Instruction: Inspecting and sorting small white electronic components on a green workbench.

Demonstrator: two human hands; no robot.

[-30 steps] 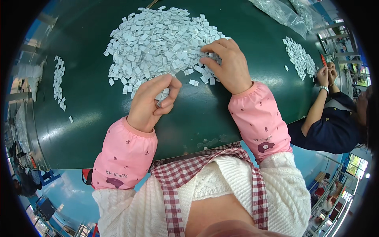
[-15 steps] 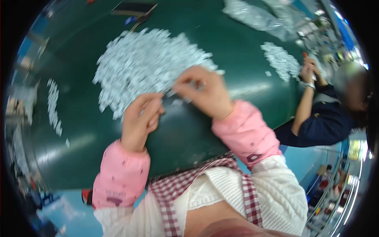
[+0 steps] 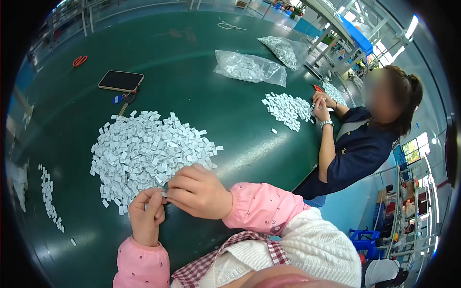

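Pinching one small white paper label (image 3: 163, 194) between both hands at the heap's edge.
Left hand (image 3: 145, 216) and right hand (image 3: 198, 191) fingertips are clamping it beside the big pile of white labels (image 3: 144, 153) on the dark green table (image 3: 192, 86).

We see the tag pile (image 3: 149, 153) on the table (image 3: 201, 86), phone (image 3: 121, 80) behind it, 2 bags (image 3: 249, 67) perhaps farther right.

A factory sorting floor.
Broad dark-green bench (image 3: 201, 72) heaped with small white paper tags (image 3: 144, 153), clear plastic bags (image 3: 249, 67), a co-worker (image 3: 355, 149) alongside.
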